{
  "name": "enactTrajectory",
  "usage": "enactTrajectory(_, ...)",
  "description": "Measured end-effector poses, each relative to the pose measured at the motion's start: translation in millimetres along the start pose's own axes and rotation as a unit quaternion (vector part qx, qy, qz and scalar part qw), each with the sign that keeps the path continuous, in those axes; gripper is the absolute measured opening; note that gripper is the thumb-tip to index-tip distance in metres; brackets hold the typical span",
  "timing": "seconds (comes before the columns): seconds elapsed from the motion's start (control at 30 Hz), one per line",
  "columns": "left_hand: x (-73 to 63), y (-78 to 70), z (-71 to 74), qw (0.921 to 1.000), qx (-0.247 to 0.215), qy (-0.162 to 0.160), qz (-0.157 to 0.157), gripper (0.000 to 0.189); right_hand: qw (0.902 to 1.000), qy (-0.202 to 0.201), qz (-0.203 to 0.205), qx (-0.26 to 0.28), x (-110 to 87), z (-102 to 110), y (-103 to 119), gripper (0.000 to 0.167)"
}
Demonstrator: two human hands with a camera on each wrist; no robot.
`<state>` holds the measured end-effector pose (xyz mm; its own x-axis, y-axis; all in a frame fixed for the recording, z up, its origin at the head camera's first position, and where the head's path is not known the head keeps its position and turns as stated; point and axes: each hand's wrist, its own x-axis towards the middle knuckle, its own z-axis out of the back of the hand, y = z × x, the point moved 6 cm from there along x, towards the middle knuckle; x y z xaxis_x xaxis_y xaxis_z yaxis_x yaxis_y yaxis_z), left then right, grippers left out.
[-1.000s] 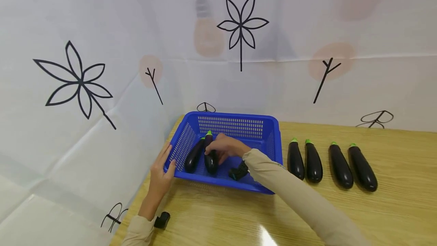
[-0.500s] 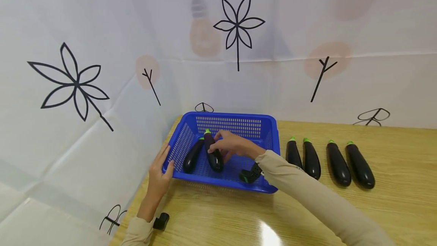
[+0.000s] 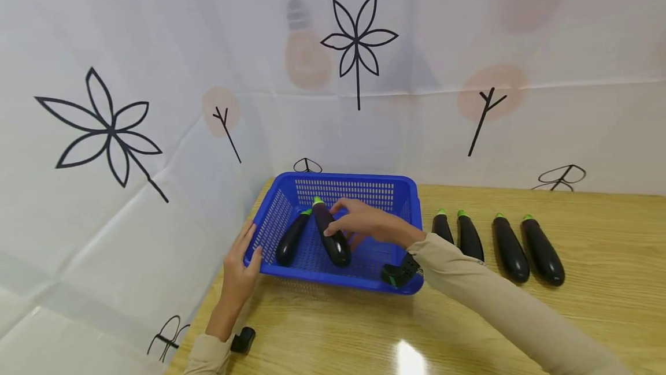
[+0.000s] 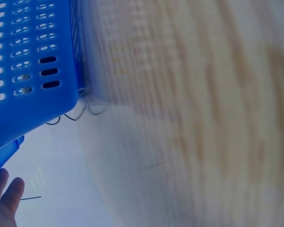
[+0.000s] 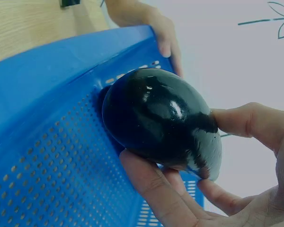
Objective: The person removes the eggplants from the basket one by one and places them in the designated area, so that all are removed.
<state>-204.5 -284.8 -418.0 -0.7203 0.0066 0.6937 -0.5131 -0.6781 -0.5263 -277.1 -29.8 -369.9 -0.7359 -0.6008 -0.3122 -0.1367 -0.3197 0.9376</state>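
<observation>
My right hand holds a dark glossy eggplant between thumb and fingers, inside the blue plastic basket. In the right wrist view the rounded end of that eggplant faces the camera, thumb on one side and fingers on the other. A second eggplant lies to its left in the basket. At the basket's left front corner my left hand rests on the rim, fingers straight and thumb spread apart. Only the fingertips of the left hand show in the left wrist view.
Several more eggplants with green stem ends lie in a row on the wooden table, right of the basket. My right forearm partly covers the nearer ones. A white printed cloth hangs behind and to the left.
The held eggplant has moved rightward, away from the second one, and now lies more slanted. My right hand and forearm moved right with it. My left hand stays at the basket's corner.
</observation>
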Motion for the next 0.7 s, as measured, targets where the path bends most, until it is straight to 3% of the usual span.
enactTrajectory(0.7,0.1,-2.6,-0.9,1.0000,-0.002,0.000,-0.003,0.050,0.9993,-0.015,0.030,-0.018,-44.7,31,-8,0.057)
